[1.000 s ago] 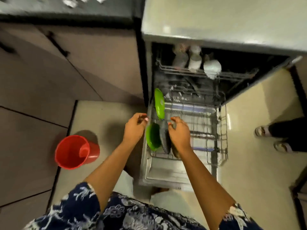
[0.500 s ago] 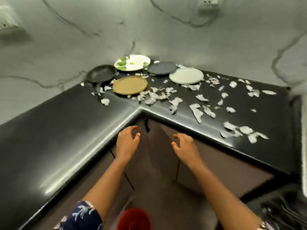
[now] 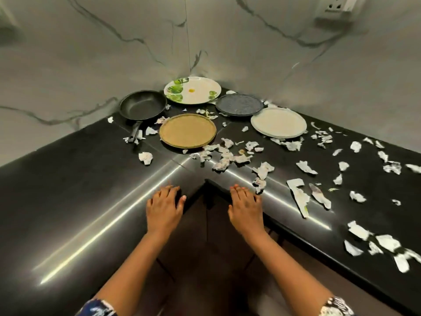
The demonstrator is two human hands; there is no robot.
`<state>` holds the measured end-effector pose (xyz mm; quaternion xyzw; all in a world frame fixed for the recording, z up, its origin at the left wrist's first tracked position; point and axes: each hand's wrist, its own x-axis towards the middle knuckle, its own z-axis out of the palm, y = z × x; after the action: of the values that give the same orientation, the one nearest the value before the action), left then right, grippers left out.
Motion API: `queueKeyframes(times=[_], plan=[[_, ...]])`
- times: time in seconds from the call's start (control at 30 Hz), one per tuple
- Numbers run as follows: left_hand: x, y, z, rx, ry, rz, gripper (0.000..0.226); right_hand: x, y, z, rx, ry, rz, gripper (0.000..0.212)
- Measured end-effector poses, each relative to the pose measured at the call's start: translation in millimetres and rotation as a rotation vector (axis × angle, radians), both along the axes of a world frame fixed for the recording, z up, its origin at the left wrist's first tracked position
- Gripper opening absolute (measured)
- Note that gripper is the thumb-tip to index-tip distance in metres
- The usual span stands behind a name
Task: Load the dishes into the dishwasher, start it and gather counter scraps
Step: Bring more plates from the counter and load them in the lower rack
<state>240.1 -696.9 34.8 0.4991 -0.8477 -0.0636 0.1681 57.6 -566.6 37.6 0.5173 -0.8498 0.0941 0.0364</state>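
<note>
You faced a grey marble-look wall point(image 3: 91, 53) with dark veins, which filled the top of the frame and met in a corner. A white wall socket point(image 3: 335, 5) sat at the upper right. Brown cupboard doors point(image 3: 216, 247) showed at the lower middle.

Both hands empty, fingers relaxed: left hand point(image 3: 164, 207), right hand point(image 3: 246, 207) at black counter point(image 3: 68, 190) corner. Four plates, frying pan point(image 3: 143, 106), paper scraps point(image 3: 298, 197) scattered.
</note>
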Motion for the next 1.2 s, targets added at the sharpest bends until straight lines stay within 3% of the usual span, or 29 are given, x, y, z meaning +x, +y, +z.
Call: queueKeyframes(times=[0.07,0.17,0.27,0.37,0.43,0.57,0.63,0.77,0.9,1.0,1.07,1.2], plan=[[-14.0,-6.7,6.0,-0.006,-0.028,0.041,0.031,-12.4,-4.8,8.6,-0.047,0.011,0.041,0.041],[-47.8,-20.8,13.1,0.015,0.010,0.042,0.030,-47.3,-23.0,27.6,-0.167,-0.258,0.072,0.027],[-108.4,-39.1,29.2,0.051,0.127,-0.096,0.033,-110.9,-49.1,50.1,-0.341,-0.392,-0.044,0.021],[-180.6,-63.7,50.3,0.103,0.262,-0.304,0.032,-189.2,-73.7,65.2,-0.377,-0.442,-0.202,0.027],[-230.5,-82.3,61.6,0.240,0.339,-0.369,0.033,-240.5,-87.7,70.7,-0.373,-0.443,-0.312,0.033],[-319.5,-110.9,66.6,0.742,0.597,-0.266,0.035,-325.3,-106.1,68.3,-0.315,-0.432,-0.578,0.049],[-351.7,-120.5,60.0,0.798,0.591,-0.245,0.036,-355.2,-112.9,66.1,-0.250,-0.489,-0.681,0.053],[-385.2,-127.3,47.1,0.739,0.408,-0.244,0.043,-383.9,-127.2,58.7,-0.174,-0.585,-0.746,0.054],[-392.6,-128.2,40.1,0.649,0.341,-0.253,0.046,-396.0,-128.2,55.5,-0.308,-0.691,-0.794,0.048],[-388.9,-136.3,44.1,0.686,0.444,-0.257,0.041,-395.3,-116.4,57.7,-0.507,-0.870,-0.788,0.028],[-383.9,-138.0,53.4,0.772,0.539,-0.272,0.039,-388.4,-104.7,64.6,-0.629,-0.917,-0.790,0.025],[-372.6,-128.5,83.4,1.131,0.941,-0.208,0.036,-356.9,-88.9,89.8,-0.785,-1.058,-0.713,0.014]])
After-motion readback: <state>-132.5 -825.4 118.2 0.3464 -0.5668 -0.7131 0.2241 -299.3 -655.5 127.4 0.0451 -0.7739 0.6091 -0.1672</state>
